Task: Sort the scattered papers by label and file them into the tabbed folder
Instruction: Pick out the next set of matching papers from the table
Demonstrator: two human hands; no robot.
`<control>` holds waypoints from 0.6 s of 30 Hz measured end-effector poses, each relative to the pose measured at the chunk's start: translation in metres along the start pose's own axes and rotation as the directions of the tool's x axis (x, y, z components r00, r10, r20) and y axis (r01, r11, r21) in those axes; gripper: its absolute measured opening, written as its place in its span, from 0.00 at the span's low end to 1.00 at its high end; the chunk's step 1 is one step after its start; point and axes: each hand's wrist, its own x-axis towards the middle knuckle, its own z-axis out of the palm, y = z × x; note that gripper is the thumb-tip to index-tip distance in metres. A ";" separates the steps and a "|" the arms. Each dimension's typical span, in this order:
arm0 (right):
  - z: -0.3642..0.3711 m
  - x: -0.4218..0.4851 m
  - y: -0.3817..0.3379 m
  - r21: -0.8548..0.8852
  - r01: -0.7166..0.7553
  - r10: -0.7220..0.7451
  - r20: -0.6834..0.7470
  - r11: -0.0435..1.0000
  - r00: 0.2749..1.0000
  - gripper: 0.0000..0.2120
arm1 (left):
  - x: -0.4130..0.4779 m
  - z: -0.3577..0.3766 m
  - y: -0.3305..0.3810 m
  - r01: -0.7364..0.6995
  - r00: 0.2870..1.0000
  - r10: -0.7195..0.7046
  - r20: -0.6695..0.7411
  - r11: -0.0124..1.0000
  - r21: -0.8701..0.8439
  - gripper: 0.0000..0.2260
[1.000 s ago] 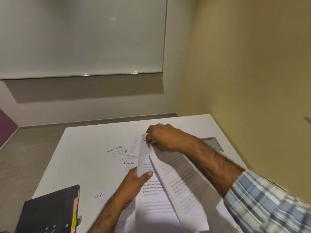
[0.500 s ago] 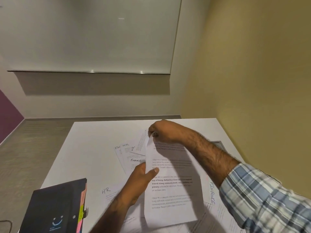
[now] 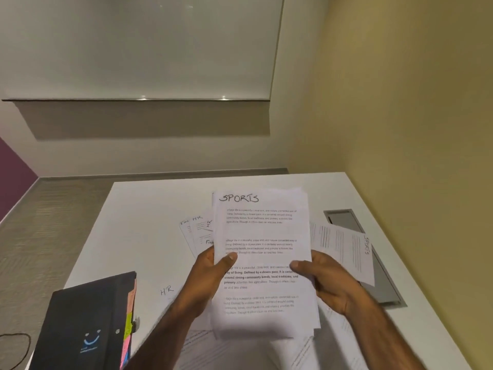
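Observation:
I hold a stack of printed sheets headed "SPORTS" (image 3: pixel 262 236) upright above the white table (image 3: pixel 138 231). My left hand (image 3: pixel 210 273) grips its left edge and my right hand (image 3: pixel 324 279) grips its right edge, thumbs on the front page. Behind the stack lie loose papers marked "HR" and "Fin" (image 3: pixel 197 231). Another "SPORTS" sheet (image 3: pixel 344 249) rests to the right. A sheet marked "HR" (image 3: pixel 166 291) lies by my left wrist. The black tabbed folder (image 3: pixel 85 324) with coloured tabs sits shut at the lower left.
A grey recessed cable hatch (image 3: pixel 344 218) is set into the table at the right, partly under the loose sheet. More papers (image 3: pixel 306 351) lie under my arms at the near edge. The yellow wall runs close along the right; a dark cord (image 3: pixel 14 348) is on the floor at left.
My right hand has let go of the sheet's top corner and come down to the stack's right edge. The sheet now lies flat on the stack, its "SPORTS" heading showing.

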 end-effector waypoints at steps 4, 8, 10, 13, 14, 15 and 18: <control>-0.005 0.013 0.031 -0.243 0.166 -0.216 -0.195 0.956 0.957 0.16 | 0.006 0.010 -0.014 0.046 0.999 -0.045 -0.016 0.991 0.129 0.13; -0.012 0.027 0.061 -0.382 0.180 -0.309 -0.309 0.907 0.900 0.14 | 0.015 0.027 -0.042 0.070 0.987 -0.051 -0.152 0.991 0.118 0.11; -0.015 0.033 0.072 -0.414 0.176 -0.328 -0.332 0.893 0.884 0.14 | 0.018 0.034 -0.058 0.076 0.982 -0.053 -0.183 0.990 0.120 0.06; -0.021 0.041 0.084 -0.495 0.141 -0.322 -0.303 0.857 0.897 0.15 | 0.021 0.035 -0.082 0.073 0.977 -0.030 -0.209 0.977 0.198 0.08; -0.024 0.044 0.090 -0.527 0.125 -0.308 -0.274 0.840 0.911 0.16 | 0.021 0.034 -0.091 0.079 0.975 -0.031 -0.219 0.974 0.214 0.08; -0.027 0.047 0.098 -0.569 0.107 -0.296 -0.250 0.815 0.922 0.14 | 0.020 0.034 -0.098 0.096 0.973 -0.045 -0.225 0.971 0.220 0.09; -0.041 0.059 0.122 -0.729 0.057 -0.347 -0.254 0.682 0.903 0.07 | 0.020 0.038 -0.114 0.145 0.969 -0.086 -0.231 0.956 0.254 0.10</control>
